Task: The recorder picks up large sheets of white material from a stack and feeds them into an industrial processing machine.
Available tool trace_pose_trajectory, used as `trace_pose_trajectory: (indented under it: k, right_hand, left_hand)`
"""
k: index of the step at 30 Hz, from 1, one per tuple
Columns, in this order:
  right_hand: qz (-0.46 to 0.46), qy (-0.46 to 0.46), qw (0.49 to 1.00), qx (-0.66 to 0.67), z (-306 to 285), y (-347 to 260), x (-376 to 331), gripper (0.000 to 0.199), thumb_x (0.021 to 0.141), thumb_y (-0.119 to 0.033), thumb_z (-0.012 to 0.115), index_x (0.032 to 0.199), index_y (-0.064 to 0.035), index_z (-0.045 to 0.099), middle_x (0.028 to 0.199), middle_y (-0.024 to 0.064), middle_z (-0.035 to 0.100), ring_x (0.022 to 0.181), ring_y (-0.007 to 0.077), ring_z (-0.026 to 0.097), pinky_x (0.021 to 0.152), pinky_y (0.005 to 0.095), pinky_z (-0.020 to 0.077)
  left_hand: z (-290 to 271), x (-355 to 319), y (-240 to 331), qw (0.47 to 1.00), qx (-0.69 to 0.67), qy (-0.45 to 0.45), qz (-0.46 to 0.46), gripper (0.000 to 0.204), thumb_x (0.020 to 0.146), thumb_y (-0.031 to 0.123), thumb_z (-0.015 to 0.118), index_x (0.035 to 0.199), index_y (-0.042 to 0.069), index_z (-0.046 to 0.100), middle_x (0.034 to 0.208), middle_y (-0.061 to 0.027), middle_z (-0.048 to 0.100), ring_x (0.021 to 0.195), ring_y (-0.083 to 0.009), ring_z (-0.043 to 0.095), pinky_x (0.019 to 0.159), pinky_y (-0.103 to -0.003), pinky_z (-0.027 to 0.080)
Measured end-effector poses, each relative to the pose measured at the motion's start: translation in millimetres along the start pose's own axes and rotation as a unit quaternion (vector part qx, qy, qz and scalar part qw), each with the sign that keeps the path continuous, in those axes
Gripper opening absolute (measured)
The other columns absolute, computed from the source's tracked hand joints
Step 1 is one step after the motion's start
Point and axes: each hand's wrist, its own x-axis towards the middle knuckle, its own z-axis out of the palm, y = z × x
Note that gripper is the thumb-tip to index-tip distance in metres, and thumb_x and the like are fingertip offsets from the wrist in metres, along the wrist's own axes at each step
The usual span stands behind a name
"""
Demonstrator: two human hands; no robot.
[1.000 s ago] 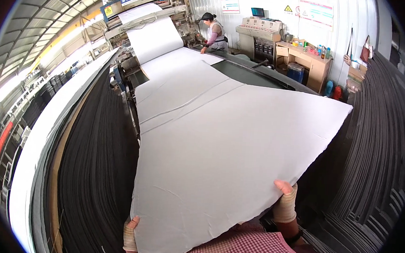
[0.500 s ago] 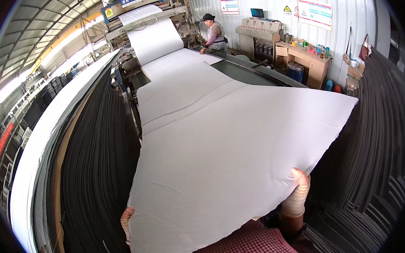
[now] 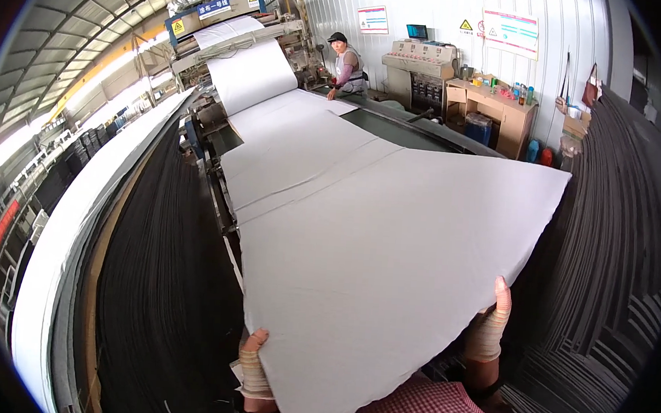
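A large white sheet [image 3: 374,239] stretches from the machine down toward me, with two creases running across its far part. My left hand [image 3: 255,359] grips the near left edge, fingers mostly hidden beneath and the thumb on top. On the right edge, my right hand [image 3: 492,322] is closed the same way, thumb pointing up and the other fingers under the sheet. Both hands wear pale, striped wrappings or gloves with the thumb tips bare. The sheet's far end lies on the machine's dark green bed [image 3: 396,131], below a hanging white web [image 3: 251,77].
Tall stacks of dark sheets stand left [image 3: 163,287] and right [image 3: 617,224]. The coating machine [image 3: 221,18] rises at the back. A co-worker [image 3: 346,67] in a cap stands beside its bed. Behind are a control console [image 3: 423,61] and a wooden desk [image 3: 513,127] holding bottles.
My left hand has moved right and slightly up with the sheet's near left edge. My right hand has shifted a little right. The sheet's far right corner has dropped slightly.
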Motion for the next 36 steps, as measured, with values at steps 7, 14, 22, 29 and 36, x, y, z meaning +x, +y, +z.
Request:
trace_pose_trajectory:
  k: [7,14,22,29,36]
  right_hand:
    - [0.051,-0.054,0.997,-0.003,11,-18,-20,0.067,0.076,-0.04,0.056,0.127,-0.0005,0.039,0.121,0.0116,0.046,0.109,0.0251,0.045,0.094,0.0378,0.0346]
    - [0.19,-0.045,0.981,-0.004,-4,-20,-32,0.059,0.072,-0.026,0.061,0.121,0.0021,0.046,0.114,0.0126,0.053,0.102,0.0266,0.05,0.089,0.0385,0.0399]
    - [0.215,-0.044,0.974,0.051,-10,-32,-28,0.061,0.071,-0.019,0.064,0.124,0.0036,0.043,0.119,0.0158,0.052,0.109,0.028,0.049,0.094,0.0386,0.0398]
    - [0.291,-0.047,0.956,0.018,-57,26,3,0.045,0.075,-0.014,0.07,0.113,0.0036,0.054,0.102,0.0115,0.062,0.094,0.0228,0.058,0.084,0.036,0.047]
    - [0.33,-0.01,0.944,-0.017,-62,26,6,0.051,0.078,-0.013,0.067,0.121,0.0042,0.047,0.116,0.0143,0.056,0.106,0.0263,0.054,0.094,0.0384,0.0424]
  left_hand:
    - [60,1,-27,0.994,0.047,-0.097,0.009,0.063,0.077,0.02,0.061,0.131,0.0,0.036,0.118,-0.0116,0.051,0.105,-0.0249,0.051,0.09,-0.036,0.043]
    - [62,11,-70,0.99,0.064,-0.116,-0.042,0.075,0.077,0.019,0.066,0.136,-0.002,0.024,0.124,-0.0108,0.044,0.113,-0.0221,0.042,0.099,-0.032,0.032]
    - [67,25,-107,0.987,0.061,-0.13,-0.073,0.066,0.076,0.011,0.06,0.135,0.005,0.032,0.125,-0.0103,0.045,0.111,-0.0245,0.044,0.098,-0.036,0.035]
    - [54,34,-112,0.981,0.157,-0.071,-0.088,0.049,0.082,0.023,0.054,0.126,0.005,0.042,0.112,-0.0163,0.053,0.096,-0.0348,0.054,0.081,-0.052,0.045]
    - [54,56,-128,0.979,0.13,-0.133,-0.087,0.056,0.081,0.014,0.052,0.133,0.008,0.033,0.121,-0.0178,0.046,0.106,-0.0351,0.048,0.087,-0.052,0.043]
